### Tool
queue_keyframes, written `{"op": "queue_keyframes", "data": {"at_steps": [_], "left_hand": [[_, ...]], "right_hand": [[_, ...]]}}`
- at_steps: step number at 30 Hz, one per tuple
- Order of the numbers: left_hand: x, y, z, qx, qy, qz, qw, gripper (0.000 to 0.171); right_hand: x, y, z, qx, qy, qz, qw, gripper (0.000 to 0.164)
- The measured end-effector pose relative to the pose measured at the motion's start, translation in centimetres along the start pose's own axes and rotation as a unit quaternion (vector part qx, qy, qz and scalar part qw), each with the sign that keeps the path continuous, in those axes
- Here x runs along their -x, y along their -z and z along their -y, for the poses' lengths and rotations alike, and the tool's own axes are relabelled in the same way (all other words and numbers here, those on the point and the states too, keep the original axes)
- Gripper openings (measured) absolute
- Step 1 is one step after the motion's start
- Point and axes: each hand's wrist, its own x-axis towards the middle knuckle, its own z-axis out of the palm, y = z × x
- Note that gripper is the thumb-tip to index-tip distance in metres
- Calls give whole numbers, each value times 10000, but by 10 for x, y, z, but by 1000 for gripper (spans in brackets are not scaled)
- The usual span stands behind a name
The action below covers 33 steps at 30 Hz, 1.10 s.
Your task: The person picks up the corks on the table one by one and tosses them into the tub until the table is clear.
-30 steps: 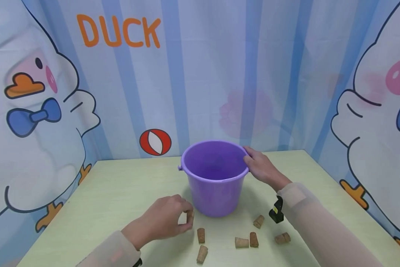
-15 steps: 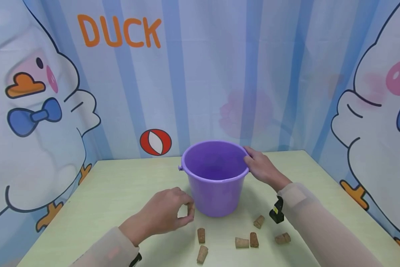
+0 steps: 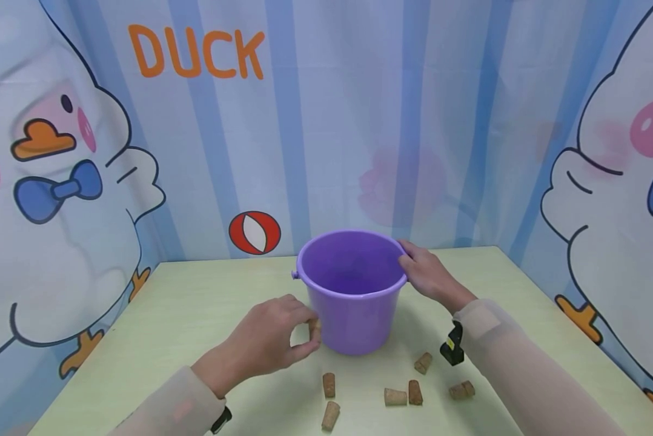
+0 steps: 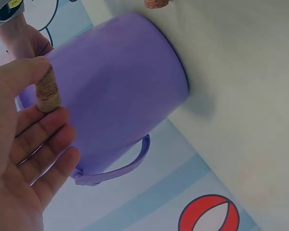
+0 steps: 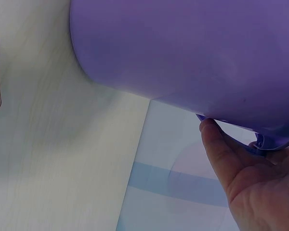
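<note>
A purple bucket [image 3: 356,321] stands upright on the table with its mouth facing up. At its right side my right hand [image 3: 430,275] grips the rim and the handle [image 5: 258,142], as the right wrist view shows from below. My left hand [image 3: 266,336] is just left of the bucket's wall, raised above the table. Between its thumb and index finger it pinches a wine cork [image 4: 48,91]; the other fingers are spread loosely in the left wrist view. The handle hanging on the bucket's far side [image 4: 120,171] also shows there.
Several corks lie on the pale table [image 3: 195,303] in front of the bucket: two corks at the left, one being a brown cork [image 3: 329,385], and others further right, including a light cork [image 3: 395,397] and a cork near the right sleeve [image 3: 461,390]. A duck-printed curtain [image 3: 337,121] encloses the table.
My left hand has risen along the bucket's left side, carrying the cork up from near the table. My right hand and the bucket have stayed in place.
</note>
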Motion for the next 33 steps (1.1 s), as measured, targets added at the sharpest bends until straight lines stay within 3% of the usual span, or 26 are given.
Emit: {"op": "queue_keyframes", "data": {"at_steps": [15,33], "left_hand": [[-8,8,0,-29,-328,-750,9966,21],[-24,17,-2,-201,-400,-1095,9930,21]], "right_hand": [[-1,0,0,-12,22,-17,10000,55],[-1,0,-2,2,35,-22,10000,54]]}}
